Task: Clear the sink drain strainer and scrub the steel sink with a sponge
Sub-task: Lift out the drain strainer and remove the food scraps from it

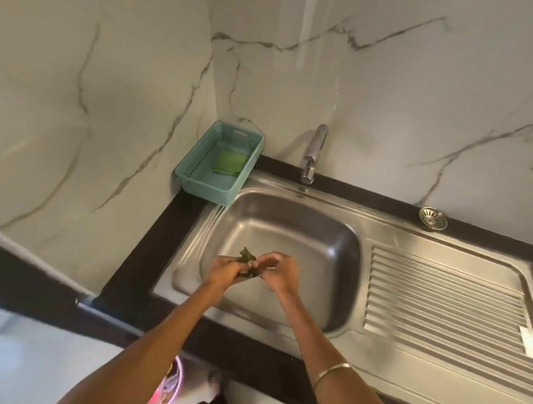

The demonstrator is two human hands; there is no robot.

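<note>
Over the sink (336, 242), your left hand (227, 268) grips green scraps (247, 259), probably leaves; your right hand (279, 274) pinches them. Strainer (432, 218) at two o'clock.

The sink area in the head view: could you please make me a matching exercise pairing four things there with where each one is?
Things:
1. green sponge
2. drain strainer
3. green leafy scraps
4. tap

Places:
A. on the dark counter behind the ribbed drainboard
B. held between the left hand and right hand over the sink basin
C. inside the teal basket
D. mounted at the back rim of the steel sink

Pairs: 1-C, 2-A, 3-B, 4-D
</note>
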